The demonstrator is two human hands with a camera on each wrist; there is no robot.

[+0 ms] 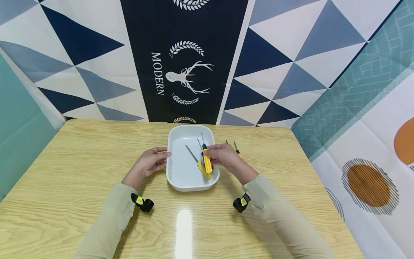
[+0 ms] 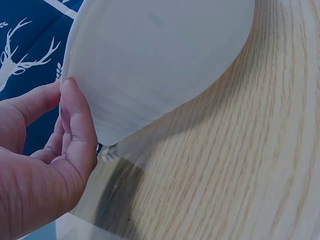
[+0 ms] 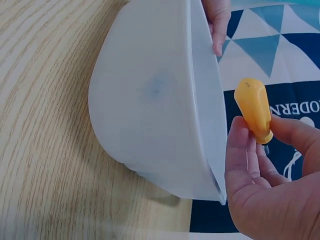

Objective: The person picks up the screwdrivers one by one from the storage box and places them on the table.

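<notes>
A white rectangular tub (image 1: 181, 180) with rounded corners stands on the wooden table. My left hand (image 1: 153, 160) pinches its left rim between thumb and fingers; in the left wrist view the fingers (image 2: 77, 117) lie against the tub's outer wall (image 2: 160, 55). Over the tub's right side, my right hand (image 1: 223, 155) pinches a screwdriver (image 1: 207, 162) by its yellow-and-black handle, shaft pointing away. The handle (image 3: 254, 107) shows above the rim in the right wrist view. Inside the tub lies a yellow screwdriver (image 1: 201, 168), with another thin shaft (image 1: 199, 144) partly hidden beside it.
Behind my right hand, more screwdrivers (image 1: 238, 150) lie on the table (image 1: 275, 154), partly covered by the hand. A patterned cloth (image 1: 181, 72) hangs along the table's far edge. A small black camera is strapped to each wrist.
</notes>
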